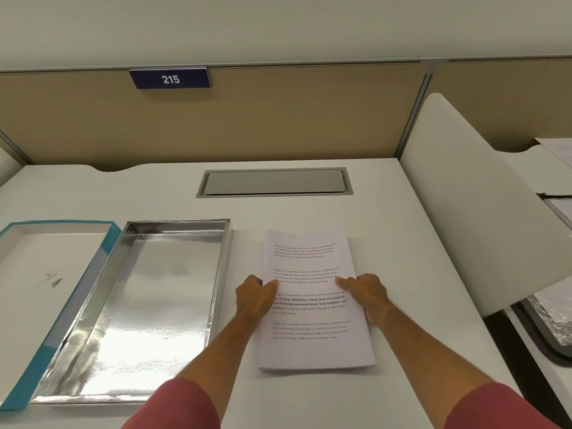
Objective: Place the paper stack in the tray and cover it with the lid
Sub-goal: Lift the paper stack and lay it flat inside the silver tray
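Observation:
A stack of printed white paper (312, 342) lies on the white desk, right of centre. My left hand (255, 297) grips its left edge, thumb on top. On the opposite edge my right hand (366, 292) holds the stack the same way. Just left of the stack stands the silver foil-lined tray (145, 308), with nothing inside. Further left lies the lid (46, 274), upside down, teal on its rim and white inside; the tray overlaps its right edge.
A grey cable hatch (274, 182) is set into the desk behind the stack. A white side divider (470, 205) rises at the right, with papers and a dark tray on the neighbouring desk beyond. A beige partition with a "215" sign (170, 78) closes the back.

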{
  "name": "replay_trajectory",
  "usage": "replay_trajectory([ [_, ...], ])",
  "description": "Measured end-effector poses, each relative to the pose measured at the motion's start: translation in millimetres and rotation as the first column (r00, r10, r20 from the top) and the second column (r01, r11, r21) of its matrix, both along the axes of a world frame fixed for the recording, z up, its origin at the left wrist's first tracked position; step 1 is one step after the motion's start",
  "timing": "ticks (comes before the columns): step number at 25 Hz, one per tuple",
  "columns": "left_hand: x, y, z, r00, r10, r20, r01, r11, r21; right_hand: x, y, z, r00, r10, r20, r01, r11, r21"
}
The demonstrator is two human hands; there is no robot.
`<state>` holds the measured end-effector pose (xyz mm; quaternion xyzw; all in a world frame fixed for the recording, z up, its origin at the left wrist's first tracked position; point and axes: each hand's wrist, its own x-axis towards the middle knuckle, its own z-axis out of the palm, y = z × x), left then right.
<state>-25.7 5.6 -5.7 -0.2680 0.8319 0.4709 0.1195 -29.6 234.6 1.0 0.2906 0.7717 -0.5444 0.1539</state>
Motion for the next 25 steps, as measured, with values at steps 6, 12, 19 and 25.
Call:
replay_trajectory([
  [6, 1, 0, -2, 0.999, 0.028, -0.024, -0.027, 0.998, 0.049, -3, 6, -8, 0.999, -0.04, 0.022, 0.042, 0.995, -0.089],
  [12, -4, -12, -5, 0.999, 0.036, -0.028, -0.031, 0.988, 0.151, -7, 13, -10, 0.998, -0.052, 0.031, 0.056, 0.987, -0.154],
  [19, -17, -32, -18, 0.995, -0.024, 0.098, -0.009, 0.946, 0.324, -13, 26, 4, 0.987, 0.074, 0.142, -0.029, 0.954, -0.299],
  [25, -18, -30, 4, 0.997, -0.076, 0.016, 0.065, 0.93, 0.362, -16, 22, 20, 0.99, 0.132, 0.043, -0.121, 0.972, -0.201],
])
